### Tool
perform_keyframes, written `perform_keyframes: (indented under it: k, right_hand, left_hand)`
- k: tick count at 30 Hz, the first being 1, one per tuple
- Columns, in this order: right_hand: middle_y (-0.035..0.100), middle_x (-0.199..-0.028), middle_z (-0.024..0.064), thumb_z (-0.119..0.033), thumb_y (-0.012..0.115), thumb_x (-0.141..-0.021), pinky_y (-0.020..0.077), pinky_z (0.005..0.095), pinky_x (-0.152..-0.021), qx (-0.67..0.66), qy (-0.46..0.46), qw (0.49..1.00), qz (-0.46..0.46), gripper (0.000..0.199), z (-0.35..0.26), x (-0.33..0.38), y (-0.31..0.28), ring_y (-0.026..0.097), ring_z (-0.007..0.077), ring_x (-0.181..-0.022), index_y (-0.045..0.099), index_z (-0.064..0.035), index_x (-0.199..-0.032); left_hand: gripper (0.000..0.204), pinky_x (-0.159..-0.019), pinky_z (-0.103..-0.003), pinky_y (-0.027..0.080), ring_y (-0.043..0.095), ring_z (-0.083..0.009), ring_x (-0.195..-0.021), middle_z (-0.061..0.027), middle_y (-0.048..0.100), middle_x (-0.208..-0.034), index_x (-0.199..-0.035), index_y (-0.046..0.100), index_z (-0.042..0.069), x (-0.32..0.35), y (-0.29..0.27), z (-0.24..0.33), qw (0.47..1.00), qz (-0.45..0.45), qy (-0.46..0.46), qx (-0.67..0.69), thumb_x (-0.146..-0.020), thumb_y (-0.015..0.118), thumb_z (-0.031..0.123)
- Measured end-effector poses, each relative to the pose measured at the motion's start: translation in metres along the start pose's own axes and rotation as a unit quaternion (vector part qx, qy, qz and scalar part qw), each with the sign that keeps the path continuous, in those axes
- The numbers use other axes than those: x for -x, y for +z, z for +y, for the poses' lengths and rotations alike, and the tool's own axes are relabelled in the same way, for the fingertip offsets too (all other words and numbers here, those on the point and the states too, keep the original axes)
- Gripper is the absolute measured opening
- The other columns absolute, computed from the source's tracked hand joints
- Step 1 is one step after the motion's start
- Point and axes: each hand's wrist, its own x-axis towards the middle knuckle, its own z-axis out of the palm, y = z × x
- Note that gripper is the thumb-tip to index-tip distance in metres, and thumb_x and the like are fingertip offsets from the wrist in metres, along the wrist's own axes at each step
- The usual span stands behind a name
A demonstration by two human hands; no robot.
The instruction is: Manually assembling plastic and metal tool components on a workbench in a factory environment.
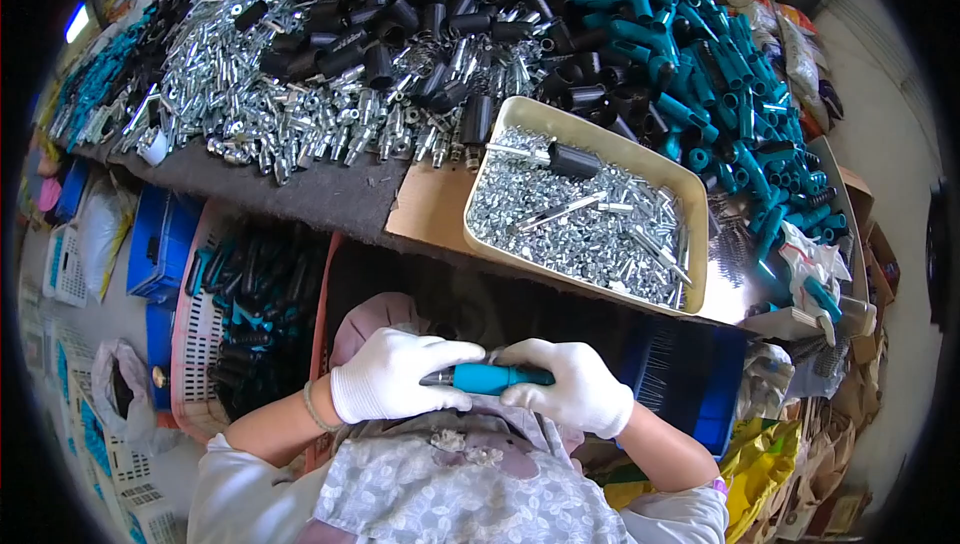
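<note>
Both my hands wear white gloves and meet over my lap, below the table edge. My left hand [392, 376] and my right hand [568, 384] together grip a teal plastic handle [490, 378] with a dark metal tip pointing left. Straight above them stands a beige metal tray [690, 206] full of small silvery metal parts, with a black sleeve and a few long metal pins lying on top.
The table carries piles of silvery metal fittings [240, 84], black sleeves [400, 4] and teal handles [700, 64]. A pink basket [190, 344] of finished black-and-teal tools sits at lower left beside blue crates [160, 244]. Bags and boxes crowd the right side.
</note>
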Motion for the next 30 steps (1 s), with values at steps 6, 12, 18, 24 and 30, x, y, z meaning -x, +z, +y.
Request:
perform_keyframes:
  k: [6,12,18,24,30]
  right_hand:
    - [0.071,-0.112,0.0174,-0.023,0.079,-0.084,0.0534,0.0349,-0.09,-0.114,-0.005,0.991,-0.066,0.048,0.015,-0.003,0.002,0.07,0.0251,-0.103,0.065,0.0001,-0.123]
    - [0.071,-0.108,0.0216,-0.024,0.074,-0.085,0.0522,0.0343,-0.089,-0.124,-0.029,0.991,-0.039,0.058,0.002,-0.006,0.012,0.07,0.0275,-0.1,0.056,0.001,-0.134]
    - [0.071,-0.105,0.0196,-0.029,0.07,-0.086,0.0532,0.0383,-0.087,-0.017,-0.036,0.998,-0.058,0.047,-0.005,-0.008,-0.006,0.069,0.0342,-0.097,0.064,-0.0055,-0.126]
    - [0.066,-0.089,0.0096,-0.014,0.069,-0.081,0.0517,0.0415,-0.077,0.331,-0.08,0.867,0.363,0.01,0.011,0.003,-0.08,0.064,0.0317,-0.086,0.074,-0.0088,-0.088]
    - [0.063,-0.087,0.0116,-0.017,0.069,-0.081,0.0499,0.0443,-0.081,0.358,-0.058,0.887,0.284,0.01,0.04,0.004,-0.105,0.062,0.033,-0.092,0.072,-0.0086,-0.085]
  left_hand:
    - [0.05,-0.063,-0.037,0.055,0.071,-0.0309,-0.072,-0.0141,0.071,-0.085,-0.112,0.071,0.006,0.006,0.006,-0.001,0.999,-0.047,0.009,0.007,-0.072,0.087,0.031]
    - [0.053,-0.063,-0.036,0.057,0.07,-0.03,-0.073,-0.0118,0.07,-0.088,-0.12,0.066,0.008,-0.008,0.019,0.001,0.996,-0.063,0.055,0.027,-0.079,0.08,0.038]
    - [0.05,-0.059,-0.037,0.056,0.069,-0.0278,-0.067,-0.01,0.067,-0.083,-0.121,0.065,0.01,-0.015,0.031,0.005,0.996,-0.055,0.067,-0.018,-0.08,0.078,0.036]
    - [0.05,-0.052,-0.034,0.051,0.065,-0.0247,-0.058,-0.0063,0.063,-0.072,-0.121,0.066,0.01,-0.018,0.026,0.005,0.998,0.032,0.05,-0.034,-0.077,0.081,0.03]
    - [0.053,-0.058,-0.036,0.052,0.067,-0.0287,-0.064,-0.0095,0.066,-0.077,-0.119,0.066,0.005,-0.013,0.024,0.006,0.999,-0.011,0.018,-0.043,-0.074,0.085,0.024]
